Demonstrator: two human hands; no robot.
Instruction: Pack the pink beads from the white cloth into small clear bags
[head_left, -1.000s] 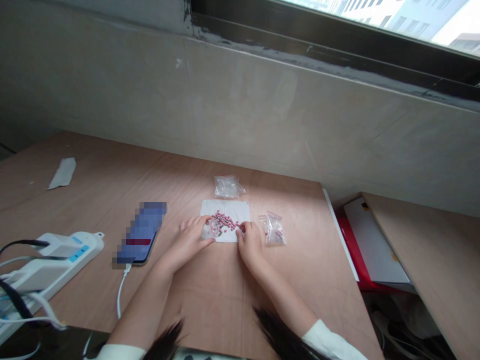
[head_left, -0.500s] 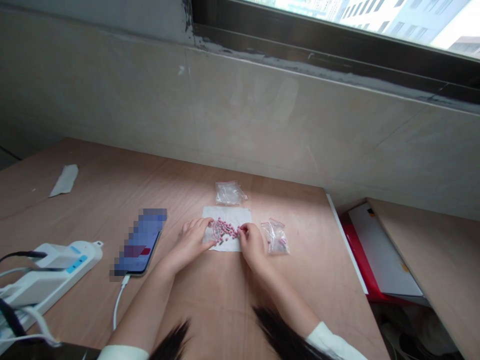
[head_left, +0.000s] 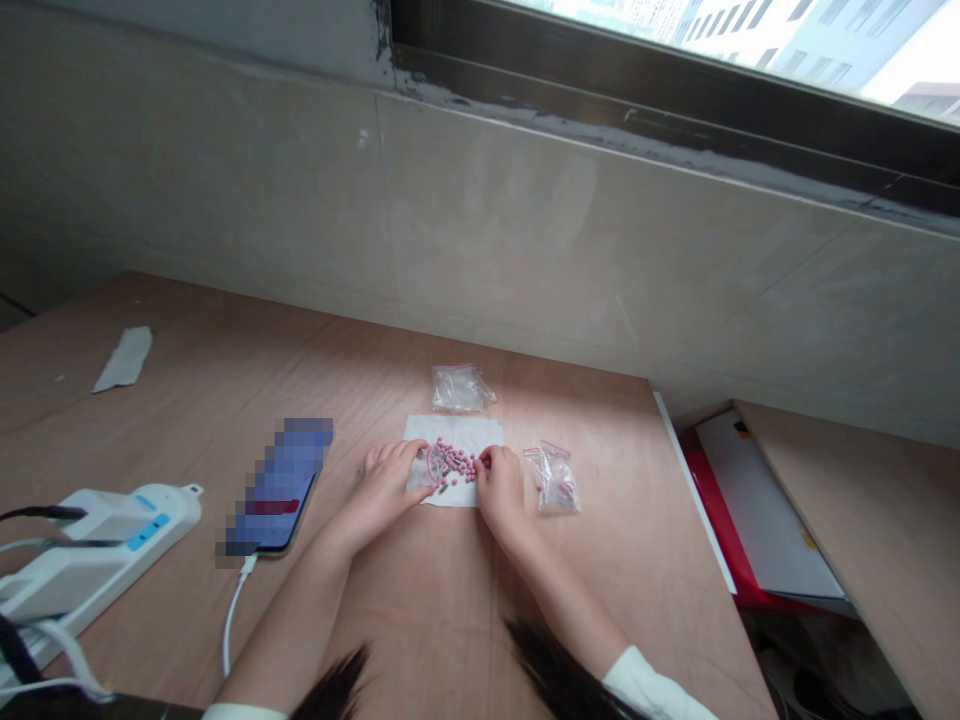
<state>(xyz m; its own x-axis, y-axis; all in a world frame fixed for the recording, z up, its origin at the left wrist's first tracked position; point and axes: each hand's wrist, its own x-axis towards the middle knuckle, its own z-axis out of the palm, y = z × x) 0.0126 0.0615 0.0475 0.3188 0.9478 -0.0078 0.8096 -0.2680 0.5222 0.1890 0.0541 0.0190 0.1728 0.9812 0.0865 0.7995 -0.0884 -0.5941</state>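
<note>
Pink beads (head_left: 459, 462), with a few darker pieces among them, lie in a loose heap on a white paper sheet (head_left: 491, 430). My left hand (head_left: 388, 475) grips a small clear zip bag (head_left: 420, 472) between thumb and fingers at the sheet's left side. The bag's mouth, with a pinkish rim, faces the beads. My right hand (head_left: 501, 485) is at the right edge of the heap, its thumb and fingertips pinched together against the beads. Whatever is in that pinch is too small to make out.
Flat clear zip bags (head_left: 459, 388) lie beyond the sheet; another clear bag (head_left: 556, 480) holding small pinkish pieces is at the right. Left stand a charging phone (head_left: 279, 490), a loaded power strip (head_left: 161, 520) and a paper scrap (head_left: 125, 358). A wall closes the desk's far side.
Both hands stay almost in place. The right fingertips have shifted slightly at the heap's right edge, and the view has moved a little.
</note>
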